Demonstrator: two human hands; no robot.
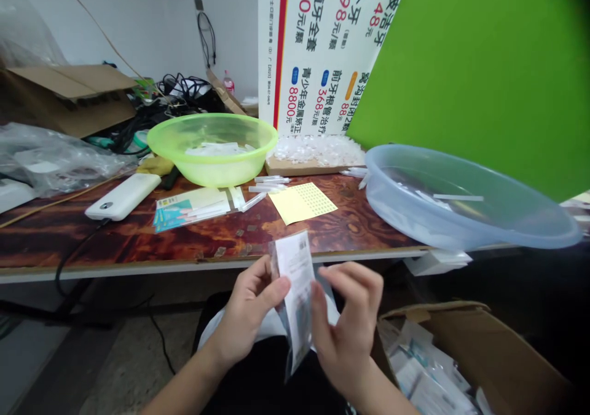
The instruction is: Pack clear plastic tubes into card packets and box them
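A flat, clear plastic packet [295, 283] with a white printed card inside stands tilted above my lap. My left hand [251, 307] is closed on its left edge, thumb on the front face. My right hand [348, 316] is at the packet's right edge, its thumb close against it and its curled fingers apart. Slight blur hides whether those fingertips touch the clear film behind. On the table beyond lies a yellow sticker sheet [303, 203] with rows of small green marks. Another packet [198, 208] rests left of it, near several white pen-like tubes [270, 184].
A yellow-green basin [212, 172] and a blue basin [461, 230] hold white pieces. Clear small parts [318, 149] cover a cardboard tray behind. A white power bank [123, 197] with a cable lies left. Below right, an open carton [502, 341] contains packets. The table edge [152, 272] runs before me.
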